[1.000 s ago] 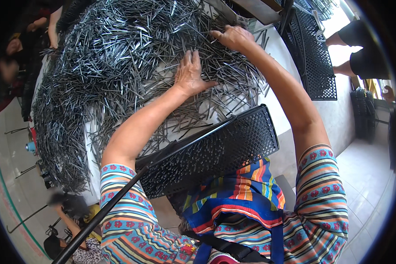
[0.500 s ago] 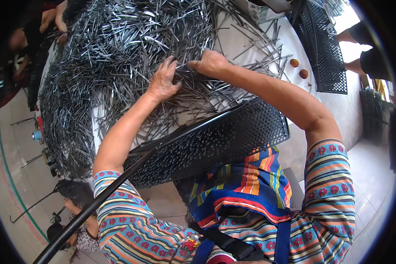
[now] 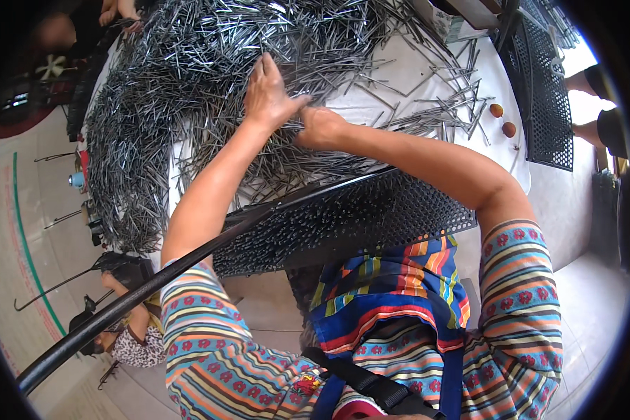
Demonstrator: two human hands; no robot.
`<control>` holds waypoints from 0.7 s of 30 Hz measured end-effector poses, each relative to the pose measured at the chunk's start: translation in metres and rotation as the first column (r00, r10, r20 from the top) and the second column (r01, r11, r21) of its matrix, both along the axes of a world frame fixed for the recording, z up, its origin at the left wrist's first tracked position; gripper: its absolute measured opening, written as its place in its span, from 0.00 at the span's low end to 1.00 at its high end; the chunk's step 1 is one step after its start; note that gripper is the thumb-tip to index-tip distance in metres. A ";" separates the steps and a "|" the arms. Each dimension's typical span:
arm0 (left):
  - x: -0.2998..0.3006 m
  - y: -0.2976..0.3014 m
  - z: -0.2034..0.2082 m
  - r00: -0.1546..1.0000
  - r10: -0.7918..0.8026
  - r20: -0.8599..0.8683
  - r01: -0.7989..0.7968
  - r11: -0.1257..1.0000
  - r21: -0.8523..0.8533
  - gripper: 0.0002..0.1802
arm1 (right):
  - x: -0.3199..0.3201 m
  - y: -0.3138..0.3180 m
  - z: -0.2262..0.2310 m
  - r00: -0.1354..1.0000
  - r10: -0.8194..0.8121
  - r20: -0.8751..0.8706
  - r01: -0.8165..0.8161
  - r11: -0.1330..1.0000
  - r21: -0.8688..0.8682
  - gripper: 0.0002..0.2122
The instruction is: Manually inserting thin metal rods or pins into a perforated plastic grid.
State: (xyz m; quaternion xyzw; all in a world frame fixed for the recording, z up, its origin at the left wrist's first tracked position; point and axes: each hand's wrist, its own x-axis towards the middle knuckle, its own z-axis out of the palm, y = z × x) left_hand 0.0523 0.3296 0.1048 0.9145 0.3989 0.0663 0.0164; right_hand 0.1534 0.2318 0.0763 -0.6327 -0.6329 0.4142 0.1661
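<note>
Viewed from my remote station: two bare hands over one table (image 3: 502,78), whose white top carries a heap of slender dark strips (image 3: 210,52) too numerous for me to count. The left hand (image 3: 264,96) is open over the strips, fingers extended, its thumb toward the right hand (image 3: 322,129); I cannot tell whether the two touch. The right hand is curled over the heap's near part; whether it grasps any strips I cannot tell. Between heap and striped apron (image 3: 399,280) sits one perforated black tray (image 3: 427,203), tilted, small dark tips crowding its left part. One black rod (image 3: 119,316) crosses before the left sleeve (image 3: 206,308). Two orange-brown balls (image 3: 496,110) lie near the table's right edge.
</note>
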 end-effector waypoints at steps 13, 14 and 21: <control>0.034 0.003 -0.057 0.922 0.045 -0.385 -0.003 0.994 0.108 0.50 | 0.112 -0.053 -0.057 0.995 -0.042 -0.093 0.055 0.988 0.147 0.14; 0.032 0.009 -0.056 0.910 0.030 -0.412 0.027 0.991 0.132 0.45 | 0.112 -0.051 -0.060 0.994 -0.052 -0.094 0.065 0.987 0.147 0.13; 0.037 0.004 -0.076 0.980 0.013 -0.198 0.015 0.990 0.141 0.24 | 0.104 -0.046 -0.053 0.965 -0.110 -0.238 0.152 0.974 0.168 0.11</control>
